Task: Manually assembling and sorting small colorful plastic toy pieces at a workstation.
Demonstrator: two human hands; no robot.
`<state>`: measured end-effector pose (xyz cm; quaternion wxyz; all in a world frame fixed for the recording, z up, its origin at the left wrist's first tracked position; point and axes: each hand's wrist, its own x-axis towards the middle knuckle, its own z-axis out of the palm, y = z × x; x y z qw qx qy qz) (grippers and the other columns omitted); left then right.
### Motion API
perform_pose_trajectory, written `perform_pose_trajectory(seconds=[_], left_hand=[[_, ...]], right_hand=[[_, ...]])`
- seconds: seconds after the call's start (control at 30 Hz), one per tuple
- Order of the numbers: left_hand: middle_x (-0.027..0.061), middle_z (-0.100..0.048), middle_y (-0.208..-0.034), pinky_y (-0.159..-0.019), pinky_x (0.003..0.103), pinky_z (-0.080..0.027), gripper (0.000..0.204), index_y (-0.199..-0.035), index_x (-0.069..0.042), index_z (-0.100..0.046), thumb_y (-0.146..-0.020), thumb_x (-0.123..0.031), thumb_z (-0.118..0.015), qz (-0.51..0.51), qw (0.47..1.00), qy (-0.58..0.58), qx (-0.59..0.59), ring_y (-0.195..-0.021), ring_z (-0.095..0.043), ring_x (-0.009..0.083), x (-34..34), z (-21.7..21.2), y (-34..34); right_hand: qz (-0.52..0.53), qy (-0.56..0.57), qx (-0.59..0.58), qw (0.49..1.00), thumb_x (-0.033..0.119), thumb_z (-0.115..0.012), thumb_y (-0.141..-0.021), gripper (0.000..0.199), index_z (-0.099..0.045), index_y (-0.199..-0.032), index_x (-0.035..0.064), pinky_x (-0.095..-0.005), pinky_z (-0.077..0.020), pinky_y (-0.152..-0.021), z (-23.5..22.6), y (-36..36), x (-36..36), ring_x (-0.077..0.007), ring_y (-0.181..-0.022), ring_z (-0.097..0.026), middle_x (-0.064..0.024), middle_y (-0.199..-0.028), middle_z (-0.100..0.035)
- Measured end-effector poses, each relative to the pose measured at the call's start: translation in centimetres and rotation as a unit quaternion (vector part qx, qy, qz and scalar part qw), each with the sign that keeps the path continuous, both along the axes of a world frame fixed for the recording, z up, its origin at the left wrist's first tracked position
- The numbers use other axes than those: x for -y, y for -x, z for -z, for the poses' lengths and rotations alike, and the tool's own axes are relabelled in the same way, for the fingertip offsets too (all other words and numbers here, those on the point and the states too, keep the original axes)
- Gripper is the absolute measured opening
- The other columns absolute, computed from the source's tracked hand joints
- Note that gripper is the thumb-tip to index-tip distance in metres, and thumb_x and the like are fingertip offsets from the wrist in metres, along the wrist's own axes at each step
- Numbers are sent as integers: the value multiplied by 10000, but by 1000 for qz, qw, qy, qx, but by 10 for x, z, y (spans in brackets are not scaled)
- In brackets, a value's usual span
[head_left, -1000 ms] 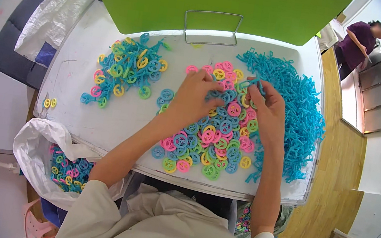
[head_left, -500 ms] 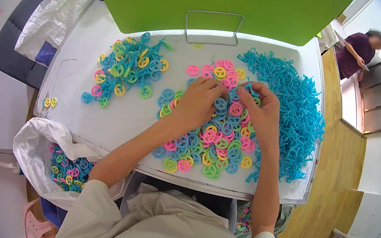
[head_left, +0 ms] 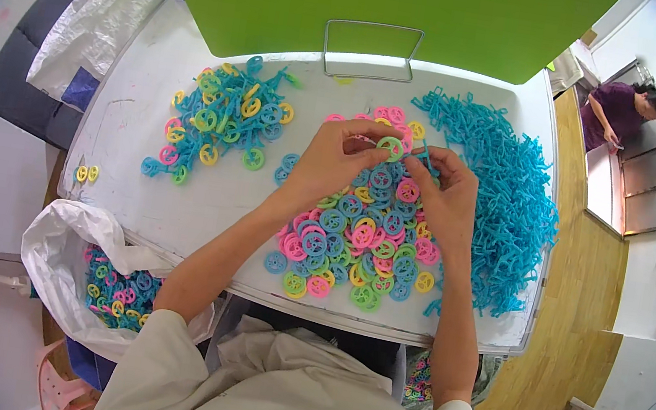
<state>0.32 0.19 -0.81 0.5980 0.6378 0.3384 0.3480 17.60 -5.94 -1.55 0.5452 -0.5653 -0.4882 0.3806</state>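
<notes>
Between thumb and fingers, my left hand point(head_left: 339, 154) pinches a green plastic ring with spokes point(head_left: 390, 148), raised over the heap. Close beside it, my right hand point(head_left: 447, 191) is closed on a small teal plastic stick piece point(head_left: 428, 162), its tip near the ring; whether the two touch I cannot tell. Under both hands spreads a heap of spoked rings point(head_left: 365, 240) in pink, blue, green and yellow. To the right lies a large pile of teal stick pieces point(head_left: 505, 214). At the left is a smaller pile of rings joined with teal sticks point(head_left: 223, 113).
A green panel point(head_left: 375, 0) and a wire stand point(head_left: 364, 76) border the white table's point(head_left: 173, 220) far side. Two yellow rings point(head_left: 87, 174) lie at its left edge. A white sack point(head_left: 50, 248) of similar pieces stands at lower left. Another person point(head_left: 613, 116) is at far right.
My left hand has risen from the heap with a green ring in its fingers. The right hand has stayed nearly in place with its teal piece. The other person has bent forward.
</notes>
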Motion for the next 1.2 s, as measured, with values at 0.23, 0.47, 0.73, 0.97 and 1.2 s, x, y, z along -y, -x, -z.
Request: perform_pose_trajectory(seconds=[0.23, 0.47, 0.73, 0.97, 1.2], left_hand=[[42, -602, -1037, -795, 269, -520, 246, -1090, -22, -592, -875, -123, -656, -8, 991, 115, 74, -950, -586, 126, 4, -2, -3], [69, -588, -1002, -785, 287, -553, 114, -1019, -2, -533, -906, -9, -550, -30, 990, 122, 67, -912, -602, 135, 4, 5, -6], [69, -602, -901, -754, 263, -525, 105, -947, 6, -509, -871, 72, -539, -76, 996, 1, 55, -852, -602, 125, 10, 16, -10], [56, -599, -905, -789, 262, -504, 107, -936, 3, -511, -869, 83, -533, -90, 993, 10, 71, -834, -584, 113, 18, 8, -14], [58, -599, -907, -797, 256, -497, 122, -930, 0, -514, -864, 102, -521, -84, 987, 98, 93, -849, -586, 117, 16, 7, -12]], right_hand=[[-16, 6, -53, 998, 62, -680, -843, 200, -632, -1016, -26, -198, -476, -647, -3, 1, 1, -65, -789, -601, -50, -906, -674], [-31, 47, -76, 996, 52, -668, -854, 176, -626, -1016, 0, -184, -458, -637, 1, 8, 2, -41, -771, -578, -25, -896, -660], [-31, 37, -59, 997, 55, -674, -853, 142, -609, -969, 5, -183, -459, -624, -1, 12, 3, -43, -752, -575, -17, -860, -642], [-50, 45, -94, 993, 67, -678, -853, 135, -592, -942, 13, -186, -465, -616, -1, 6, 5, -51, -749, -577, -17, -842, -634], [-48, -11, -36, 998, 60, -677, -849, 141, -587, -949, 21, -192, -474, -603, -1, 10, 4, -55, -733, -581, -21, -844, -634]])
